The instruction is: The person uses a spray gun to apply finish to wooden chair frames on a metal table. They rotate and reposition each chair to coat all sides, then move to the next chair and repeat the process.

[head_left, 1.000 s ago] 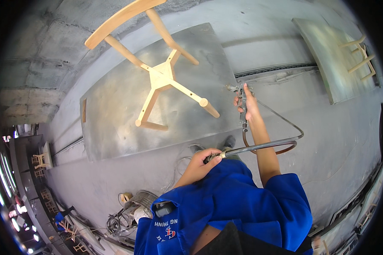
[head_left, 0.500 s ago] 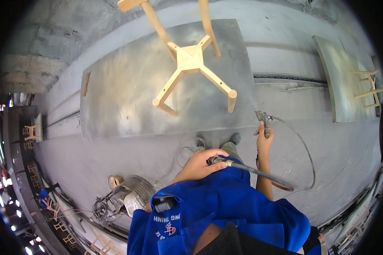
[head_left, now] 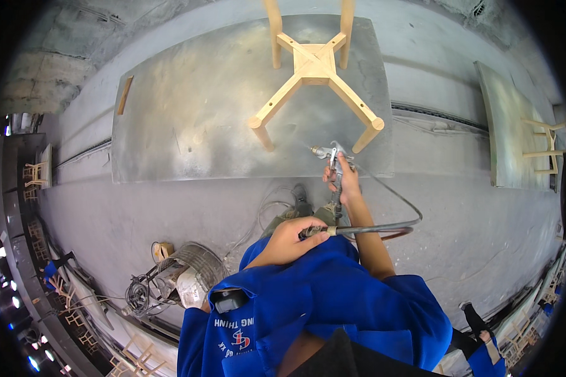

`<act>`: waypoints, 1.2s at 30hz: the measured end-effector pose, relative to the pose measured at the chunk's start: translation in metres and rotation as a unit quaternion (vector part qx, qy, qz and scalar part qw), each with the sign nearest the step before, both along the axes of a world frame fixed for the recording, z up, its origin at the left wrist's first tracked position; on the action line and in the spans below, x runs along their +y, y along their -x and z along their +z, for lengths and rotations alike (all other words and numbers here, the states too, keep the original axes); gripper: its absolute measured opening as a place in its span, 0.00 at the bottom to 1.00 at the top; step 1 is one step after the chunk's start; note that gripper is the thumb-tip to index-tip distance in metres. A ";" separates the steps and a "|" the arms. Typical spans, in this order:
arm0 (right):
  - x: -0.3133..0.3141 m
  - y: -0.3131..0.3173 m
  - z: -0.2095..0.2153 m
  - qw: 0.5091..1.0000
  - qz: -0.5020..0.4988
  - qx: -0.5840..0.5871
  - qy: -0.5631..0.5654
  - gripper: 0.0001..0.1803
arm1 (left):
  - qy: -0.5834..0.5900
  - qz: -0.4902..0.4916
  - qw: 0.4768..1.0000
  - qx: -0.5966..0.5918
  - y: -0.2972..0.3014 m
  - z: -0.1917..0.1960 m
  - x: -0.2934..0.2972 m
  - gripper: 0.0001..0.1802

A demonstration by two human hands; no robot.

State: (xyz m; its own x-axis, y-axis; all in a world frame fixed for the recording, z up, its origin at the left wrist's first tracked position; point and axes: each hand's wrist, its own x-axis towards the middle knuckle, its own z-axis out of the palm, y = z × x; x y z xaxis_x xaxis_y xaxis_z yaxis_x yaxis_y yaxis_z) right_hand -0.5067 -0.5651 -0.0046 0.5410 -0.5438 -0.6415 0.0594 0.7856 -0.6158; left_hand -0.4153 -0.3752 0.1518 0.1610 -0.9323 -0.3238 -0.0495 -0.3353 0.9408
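My right hand (head_left: 348, 179) is closed round the handle of a metal spray gun (head_left: 326, 152), whose nozzle points left, just below the near legs of a chair frame. That pale wooden chair frame (head_left: 314, 61) has no seat; crossed rails meet in its middle, and it stands on a large grey board (head_left: 188, 107). In front of my body, my left hand (head_left: 292, 239) grips a dark hose (head_left: 371, 229) near its brass-coloured fitting. The hose loops out to the right and back toward the gun.
A thin wooden strip (head_left: 125, 95) lies at the board's left end. On the right, a second board (head_left: 512, 132) carries another chair frame (head_left: 544, 147). A metal pot with coiled cables (head_left: 198, 267) stands on the floor at lower left. Another person (head_left: 481, 339) is at lower right.
My right hand has brought the spray gun left and forward, close to the chair's near legs. The chair frame looks turned and further right; the view has also shifted. My left hand keeps its hold.
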 end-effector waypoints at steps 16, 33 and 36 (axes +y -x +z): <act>0.002 0.130 -0.180 0.910 0.204 0.303 0.197 0.27 | -0.084 -0.041 0.994 0.049 0.006 -0.040 -0.019 0.17; 0.238 0.436 -0.254 0.811 0.092 0.576 -0.032 0.27 | -0.071 -0.436 0.886 -0.142 0.074 -0.239 -0.137 0.11; 0.249 0.456 -0.252 0.865 0.177 0.461 -0.089 0.26 | -0.108 -0.447 0.876 -0.142 0.120 -0.253 -0.167 0.11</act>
State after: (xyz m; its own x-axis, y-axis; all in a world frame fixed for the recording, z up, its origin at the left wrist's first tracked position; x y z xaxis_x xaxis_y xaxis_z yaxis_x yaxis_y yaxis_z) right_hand -0.9631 -0.3157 -0.2566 -0.1334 -0.2976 -0.9453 -0.6569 0.7407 -0.1405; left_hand -0.5351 -0.5425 -0.1017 -0.5008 -0.6483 -0.5735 -0.6053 -0.2114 0.7674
